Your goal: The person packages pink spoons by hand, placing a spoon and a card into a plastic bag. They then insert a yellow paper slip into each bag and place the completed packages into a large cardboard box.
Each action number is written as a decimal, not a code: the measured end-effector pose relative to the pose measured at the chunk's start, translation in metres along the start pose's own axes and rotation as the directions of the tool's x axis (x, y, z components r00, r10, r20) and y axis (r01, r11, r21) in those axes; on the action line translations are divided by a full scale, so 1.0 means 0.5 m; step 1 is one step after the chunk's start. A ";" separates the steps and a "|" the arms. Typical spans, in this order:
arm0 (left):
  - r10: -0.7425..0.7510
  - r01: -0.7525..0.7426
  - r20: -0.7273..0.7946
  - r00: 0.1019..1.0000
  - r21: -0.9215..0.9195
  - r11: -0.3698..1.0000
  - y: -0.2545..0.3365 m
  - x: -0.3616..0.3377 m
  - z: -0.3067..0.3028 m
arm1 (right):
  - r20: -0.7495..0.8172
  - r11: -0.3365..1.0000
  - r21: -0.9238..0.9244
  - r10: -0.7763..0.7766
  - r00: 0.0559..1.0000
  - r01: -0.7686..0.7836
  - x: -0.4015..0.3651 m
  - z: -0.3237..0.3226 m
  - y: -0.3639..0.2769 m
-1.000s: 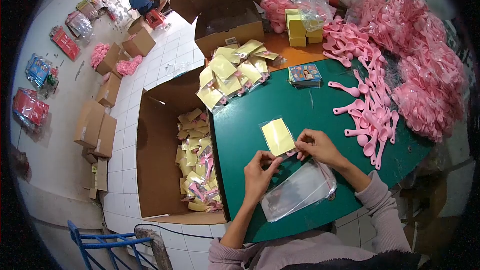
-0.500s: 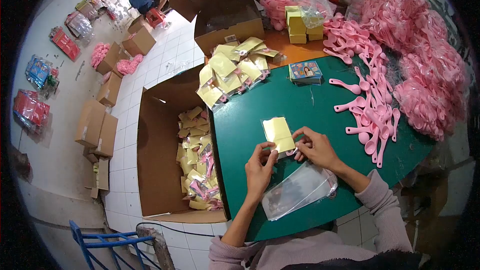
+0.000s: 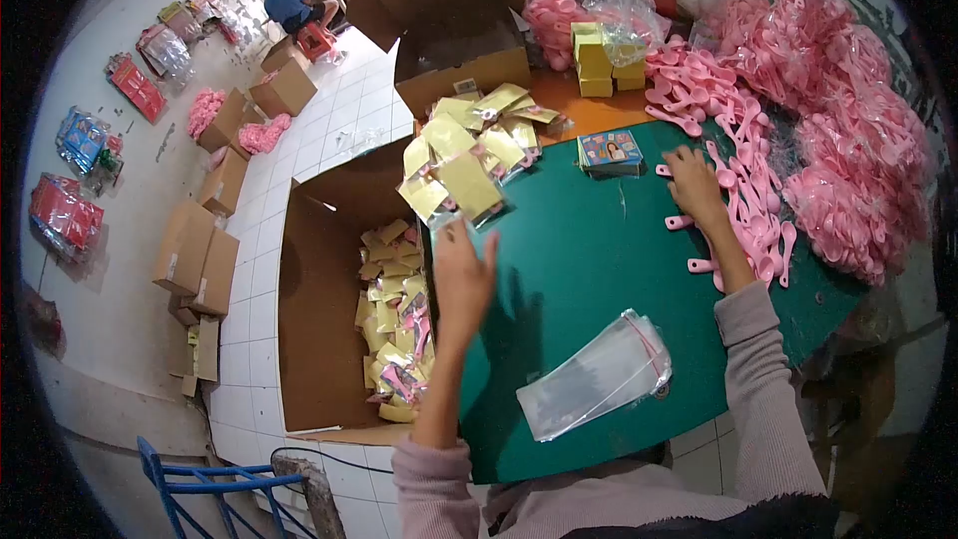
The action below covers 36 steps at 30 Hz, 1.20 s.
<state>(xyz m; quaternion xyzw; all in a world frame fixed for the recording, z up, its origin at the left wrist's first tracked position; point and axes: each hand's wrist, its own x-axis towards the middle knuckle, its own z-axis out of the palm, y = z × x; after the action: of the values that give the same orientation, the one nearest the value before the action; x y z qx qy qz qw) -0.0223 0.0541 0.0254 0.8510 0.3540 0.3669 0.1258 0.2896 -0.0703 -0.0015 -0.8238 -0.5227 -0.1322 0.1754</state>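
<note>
From afar, I'm seeing a green counter (image 3: 599,250) standing beside an open carton (image 3: 334,230) on white floor tiles (image 3: 244,309). My left hand (image 3: 462,279) is reaching forward by a yellow packet (image 3: 471,186) on the pile (image 3: 451,140), thumb spreading; I can't tell if its fingers are gripping. My right hand (image 3: 694,187) is reaching over pink spoons (image 3: 746,202), fingers bending, grip unclear. They're no longer meeting mid-counter.

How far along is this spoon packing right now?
Partway, it seems. Done: yellow-backed packets in the big box and piled by the table's corner. Underway: the left hand is at that pile, the right hand at the loose spoons. Remaining: those spoons, the card stack and clear sleeves.
</note>
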 end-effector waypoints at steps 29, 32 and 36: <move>-0.062 0.212 0.422 0.904 -0.317 0.925 0.127 -0.154 -0.011 | 0.250 0.667 0.741 -0.168 0.954 -0.076 -0.134 -0.121 -0.154; -0.137 0.323 0.403 0.905 -0.438 0.839 0.124 -0.151 -0.007 | 0.291 0.672 0.733 -0.169 0.942 -0.106 -0.134 -0.121 -0.152; -0.200 0.601 0.571 0.796 -0.706 0.374 0.098 -0.158 0.012 | 0.298 0.588 0.790 -0.114 0.948 -0.177 -0.136 -0.122 -0.159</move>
<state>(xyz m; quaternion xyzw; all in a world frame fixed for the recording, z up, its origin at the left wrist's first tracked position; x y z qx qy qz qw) -0.0310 -0.0355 0.0023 0.6069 0.2876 0.2709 0.6896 0.1871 -0.1207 0.0385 -0.6730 -0.5313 0.2566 0.4460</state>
